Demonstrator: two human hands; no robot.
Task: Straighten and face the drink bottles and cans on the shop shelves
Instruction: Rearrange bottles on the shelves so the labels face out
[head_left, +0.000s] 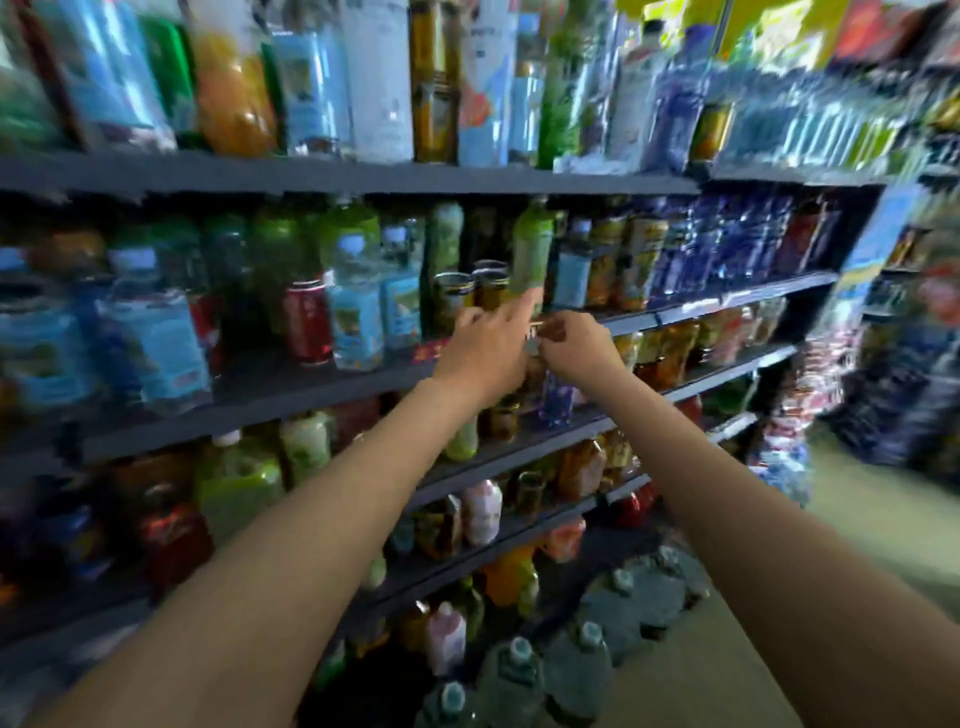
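Blurred view along dark shop shelves (363, 179) packed with drink bottles and cans, all upright, long axes vertical. Left hand (485, 348) raised to the front edge of the second shelf, forefinger stretched out and touching the foot of a tall green bottle (531, 249) standing upright behind two gold-rimmed cans (470, 291). Right hand (576, 345) just beside it, fingers curled round something small and shiny at the same shelf edge; too blurred to name. Red can (307, 322) farther left on that shelf, upright, label to the front. Large water jugs (576, 670) grouped on the floor below.
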